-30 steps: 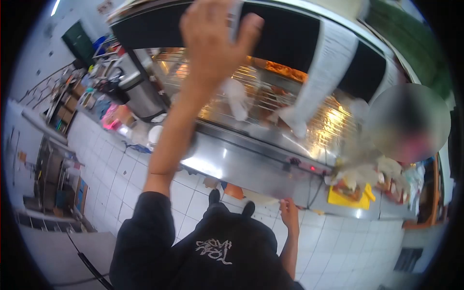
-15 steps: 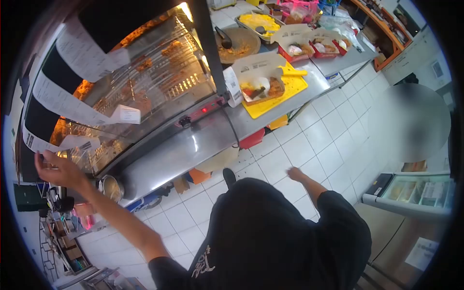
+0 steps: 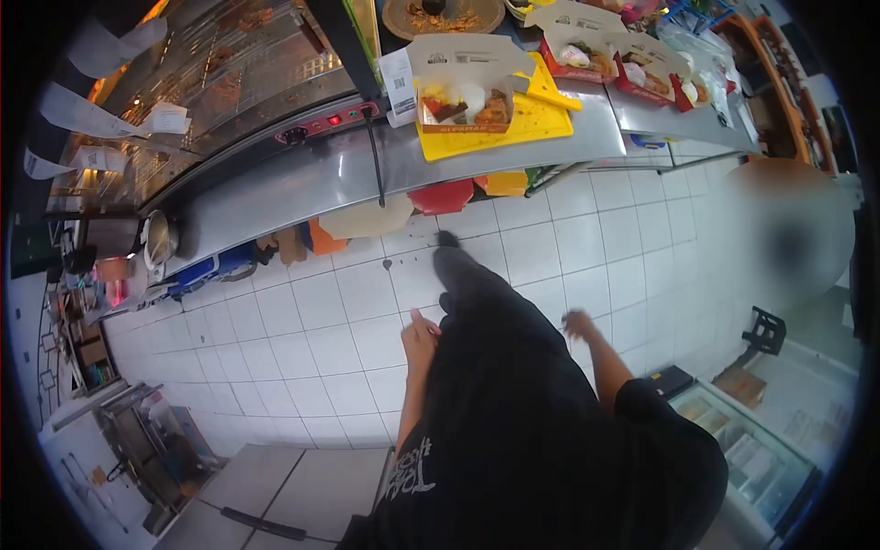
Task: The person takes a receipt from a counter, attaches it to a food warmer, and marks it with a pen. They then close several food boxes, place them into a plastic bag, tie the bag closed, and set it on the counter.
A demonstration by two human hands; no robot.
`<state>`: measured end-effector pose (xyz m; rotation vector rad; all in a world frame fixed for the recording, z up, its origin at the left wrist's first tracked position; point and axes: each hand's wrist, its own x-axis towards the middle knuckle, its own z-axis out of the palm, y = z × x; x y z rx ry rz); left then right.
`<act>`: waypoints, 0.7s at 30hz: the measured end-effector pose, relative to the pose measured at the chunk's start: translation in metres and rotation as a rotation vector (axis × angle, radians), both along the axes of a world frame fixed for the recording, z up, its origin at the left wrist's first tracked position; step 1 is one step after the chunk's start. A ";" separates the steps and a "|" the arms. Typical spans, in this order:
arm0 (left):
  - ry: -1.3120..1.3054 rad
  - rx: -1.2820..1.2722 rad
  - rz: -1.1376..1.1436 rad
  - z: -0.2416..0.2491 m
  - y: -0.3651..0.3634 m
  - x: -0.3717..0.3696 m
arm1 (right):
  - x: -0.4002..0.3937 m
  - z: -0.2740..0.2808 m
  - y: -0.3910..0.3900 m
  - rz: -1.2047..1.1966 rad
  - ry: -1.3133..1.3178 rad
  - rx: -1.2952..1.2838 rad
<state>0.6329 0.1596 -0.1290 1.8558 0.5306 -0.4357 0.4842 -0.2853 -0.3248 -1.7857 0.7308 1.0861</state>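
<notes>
Over the tiled floor, left hand half-open, right hand loosely curled

Steel counter; on it, yellow board, silver pan, red food boxes.

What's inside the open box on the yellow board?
In the box I see yellow food, something white and a browned piece. The food covers much of the bottom, so what's underneath can't be seen.
</notes>
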 end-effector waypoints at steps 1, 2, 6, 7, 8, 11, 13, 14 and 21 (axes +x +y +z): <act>0.007 -0.002 -0.032 -0.003 -0.004 -0.013 | 0.043 0.020 -0.006 -0.188 -0.159 -0.140; 0.017 -0.004 -0.064 -0.008 -0.007 -0.020 | 0.087 0.032 -0.018 -0.232 -0.257 -0.160; -0.196 0.081 -0.126 -0.028 -0.025 -0.002 | 0.225 0.092 -0.045 -0.166 -0.522 -0.248; -0.220 0.026 -0.105 -0.027 -0.033 0.014 | 0.247 0.104 -0.048 -0.152 -0.585 -0.260; -0.242 -0.036 -0.097 -0.027 -0.042 0.029 | 0.260 0.099 -0.058 -0.045 -0.855 -0.290; -0.460 -0.030 -0.122 -0.033 -0.090 0.092 | 0.280 0.091 -0.086 -0.061 -0.943 -0.129; -0.228 -0.080 -0.090 -0.032 -0.126 0.145 | 0.274 0.104 -0.117 -0.049 -0.819 -0.122; -0.156 -0.118 -0.072 -0.035 -0.153 0.168 | 0.263 0.084 -0.142 -0.008 -0.781 -0.219; -0.248 0.091 -0.488 0.048 -0.417 0.264 | 0.206 0.033 -0.413 -0.542 -0.830 -0.663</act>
